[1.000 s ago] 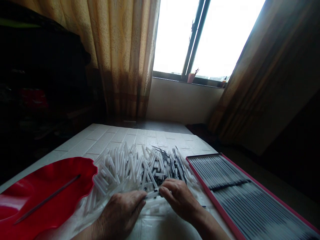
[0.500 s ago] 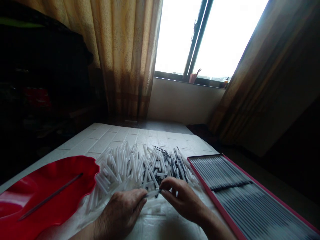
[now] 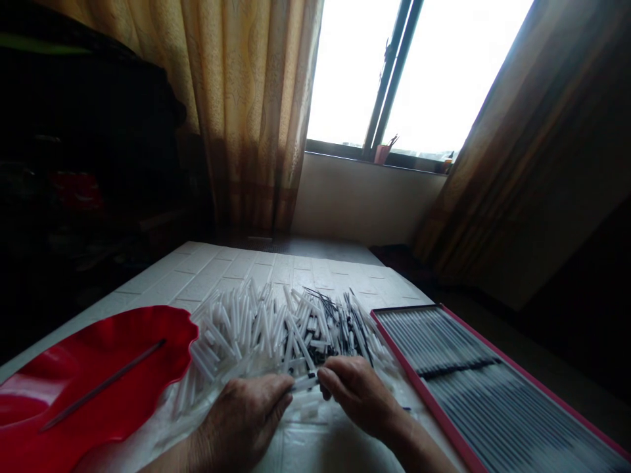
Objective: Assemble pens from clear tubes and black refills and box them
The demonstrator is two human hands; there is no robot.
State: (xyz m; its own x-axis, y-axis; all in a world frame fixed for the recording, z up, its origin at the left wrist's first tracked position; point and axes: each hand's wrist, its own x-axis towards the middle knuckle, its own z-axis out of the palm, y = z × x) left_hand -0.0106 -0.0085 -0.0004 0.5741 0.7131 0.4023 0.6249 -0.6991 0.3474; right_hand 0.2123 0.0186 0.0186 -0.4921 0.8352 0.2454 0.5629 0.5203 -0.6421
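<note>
My left hand [image 3: 246,410] is closed, pinching a translucent plastic tube [image 3: 302,383] between thumb and fingers. The tube points to the right, and a small black piece [image 3: 311,376] shows near its far end. My right hand [image 3: 359,394] is closed at that end, its fingers curled against the tube; anything smaller inside them is hidden. Just beyond both hands lies a loose heap of white translucent tubes [image 3: 246,322]. Thin black rods [image 3: 355,328] and short black parts are mixed into the heap's right side.
To the left, a red scalloped tray [image 3: 123,394] holds one long slim stick [image 3: 106,384]. At the right, a red-edged box [image 3: 407,358] holds rows of slim sticks. A white brick-patterned cover [image 3: 197,272] lies over the table. Curtains and a window stand behind.
My right hand's fingers have curled in more tightly and moved slightly right. The black piece near the tube's end now shows more clearly. My left hand has hardly moved.
</note>
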